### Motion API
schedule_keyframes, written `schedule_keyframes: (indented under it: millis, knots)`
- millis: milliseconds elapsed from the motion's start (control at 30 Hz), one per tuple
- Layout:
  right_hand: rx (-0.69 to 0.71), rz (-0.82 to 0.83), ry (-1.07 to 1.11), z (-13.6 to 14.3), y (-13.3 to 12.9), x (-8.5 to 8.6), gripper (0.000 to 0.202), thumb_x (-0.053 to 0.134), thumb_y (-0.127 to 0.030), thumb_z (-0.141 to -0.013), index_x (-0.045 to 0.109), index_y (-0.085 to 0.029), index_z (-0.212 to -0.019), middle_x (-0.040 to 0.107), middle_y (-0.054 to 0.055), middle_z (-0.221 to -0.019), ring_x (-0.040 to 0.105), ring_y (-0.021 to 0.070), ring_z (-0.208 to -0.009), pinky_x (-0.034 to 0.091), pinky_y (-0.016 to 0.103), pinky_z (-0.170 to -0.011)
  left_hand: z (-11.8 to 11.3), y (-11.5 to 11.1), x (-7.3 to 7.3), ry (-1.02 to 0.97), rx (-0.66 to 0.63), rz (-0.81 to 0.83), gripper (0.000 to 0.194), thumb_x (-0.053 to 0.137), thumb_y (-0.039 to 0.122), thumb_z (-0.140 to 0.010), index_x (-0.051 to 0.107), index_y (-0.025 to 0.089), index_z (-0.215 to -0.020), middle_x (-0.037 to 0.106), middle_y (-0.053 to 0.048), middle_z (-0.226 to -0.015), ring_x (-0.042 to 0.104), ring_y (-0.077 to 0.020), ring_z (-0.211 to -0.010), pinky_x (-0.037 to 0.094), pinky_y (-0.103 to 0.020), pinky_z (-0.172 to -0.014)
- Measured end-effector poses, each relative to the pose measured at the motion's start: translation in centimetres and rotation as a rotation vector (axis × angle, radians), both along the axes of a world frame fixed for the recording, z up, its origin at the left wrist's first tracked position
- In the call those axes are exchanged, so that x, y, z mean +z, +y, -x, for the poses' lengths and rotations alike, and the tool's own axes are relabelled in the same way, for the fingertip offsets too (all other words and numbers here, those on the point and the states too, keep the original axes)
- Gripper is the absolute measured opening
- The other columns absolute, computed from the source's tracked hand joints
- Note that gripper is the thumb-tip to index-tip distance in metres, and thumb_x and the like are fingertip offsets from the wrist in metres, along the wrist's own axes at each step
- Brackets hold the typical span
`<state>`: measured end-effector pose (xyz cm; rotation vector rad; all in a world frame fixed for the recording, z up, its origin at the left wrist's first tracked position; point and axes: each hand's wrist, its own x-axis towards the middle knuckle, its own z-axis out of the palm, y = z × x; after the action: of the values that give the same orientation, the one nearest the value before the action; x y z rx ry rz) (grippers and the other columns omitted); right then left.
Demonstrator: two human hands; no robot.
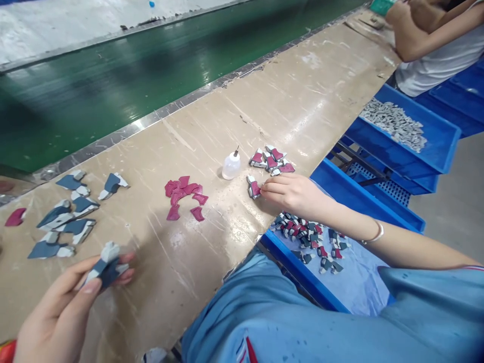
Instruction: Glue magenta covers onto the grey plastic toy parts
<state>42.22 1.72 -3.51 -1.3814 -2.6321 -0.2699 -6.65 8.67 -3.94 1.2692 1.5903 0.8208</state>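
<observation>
My left hand [64, 302] holds a small blue-grey and white moulded piece [108, 266] between thumb and fingers, above the table. On the table beyond it lie several similar blue-grey and white pieces [85, 204]. My right hand [295, 191] has its fingertips closed at the edge of a dark red, white and grey piece [253, 187] standing on the table; the thumb is mostly hidden. Just past that hand sits a cluster of matching red and white pieces [272, 160]. A loose pile of flat dark red parts [181, 190] lies between my hands, left of a small clear bottle [231, 165] with a needle tip.
A green conveyor belt [151, 96] runs along the table's [212, 136] far side. Below the near edge, a blue bin [306, 282] holds finished-looking coloured pieces. Farther right, another blue bin [442, 146] holds many grey-white pieces [393, 123]. Another person's arm [434, 40] rests at the far end.
</observation>
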Motion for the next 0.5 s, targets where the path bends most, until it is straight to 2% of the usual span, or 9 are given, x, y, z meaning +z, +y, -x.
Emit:
schedule_keyframes:
  millis: [100, 233, 300, 367, 433, 500]
  knots:
    - [-0.004, 0.084, 0.053, -0.2, 0.6, -0.1, 0.038, 0.048, -0.015, -0.116, 0.079, -0.020, -0.094, 0.085, 0.009, -0.094, 0.076, 0.0219, -0.085, 0.061, 0.038, -0.076, -1.2, -0.2, 0.5, -0.139, 0.108, 0.176, 0.059, 0.103, 0.061, -0.055, 0.084, 0.028, -0.100, 0.088, -0.006, -0.085, 0.085, -0.0294, -0.075, 0.074, -0.036, -0.071]
    - [-0.131, 0.121, 0.435, -0.7, 0.3, -1.5, 0.032, 0.061, -0.034, -0.115, 0.082, -0.023, -0.094, 0.087, 0.007, -0.099, 0.082, 0.0218, -0.087, 0.065, 0.036, -0.073, -2.8, -1.4, 1.1, -0.145, 0.178, 0.352, 0.083, 0.106, 0.062, -0.037, 0.085, 0.026, -0.108, 0.085, -0.006, -0.076, 0.078, -0.0262, -0.062, 0.073, -0.035, -0.066]
    - [-0.173, 0.109, 0.554, -0.9, -0.2, -2.2, 0.029, 0.065, -0.040, -0.113, 0.083, -0.024, -0.096, 0.088, 0.006, -0.100, 0.084, 0.0214, -0.090, 0.069, 0.035, -0.076, -3.9, -2.7, 1.5, -0.163, 0.200, 0.359, 0.079, 0.106, 0.064, -0.040, 0.085, 0.029, -0.108, 0.085, -0.004, -0.077, 0.075, -0.0210, -0.062, 0.070, -0.027, -0.065]
    - [-0.205, 0.092, 0.593, -0.9, -0.7, -2.7, 0.025, 0.067, -0.041, -0.111, 0.083, -0.023, -0.103, 0.088, 0.007, -0.103, 0.085, 0.0215, -0.091, 0.071, 0.035, -0.081, -4.9, -4.1, 2.0, -0.199, 0.194, 0.314, 0.070, 0.103, 0.069, -0.049, 0.084, 0.033, -0.106, 0.086, 0.000, -0.082, 0.071, -0.0155, -0.061, 0.066, -0.019, -0.065]
    - [-0.250, 0.077, 0.632, -0.8, -1.1, -3.1, 0.021, 0.069, -0.040, -0.110, 0.081, -0.022, -0.108, 0.089, 0.009, -0.106, 0.085, 0.0222, -0.090, 0.071, 0.036, -0.081, -5.8, -5.2, 2.5, -0.239, 0.178, 0.257, 0.065, 0.103, 0.070, -0.055, 0.084, 0.036, -0.106, 0.086, 0.002, -0.087, 0.069, -0.0137, -0.060, 0.064, -0.018, -0.065]
    - [-0.293, 0.075, 0.661, -0.6, -1.2, -3.4, 0.017, 0.072, -0.039, -0.108, 0.078, -0.023, -0.107, 0.088, 0.009, -0.106, 0.085, 0.0232, -0.087, 0.071, 0.038, -0.079, -6.1, -6.0, 2.7, -0.246, 0.167, 0.244, 0.065, 0.105, 0.070, -0.053, 0.084, 0.036, -0.104, 0.087, 0.001, -0.090, 0.069, -0.0159, -0.061, 0.065, -0.023, -0.066]
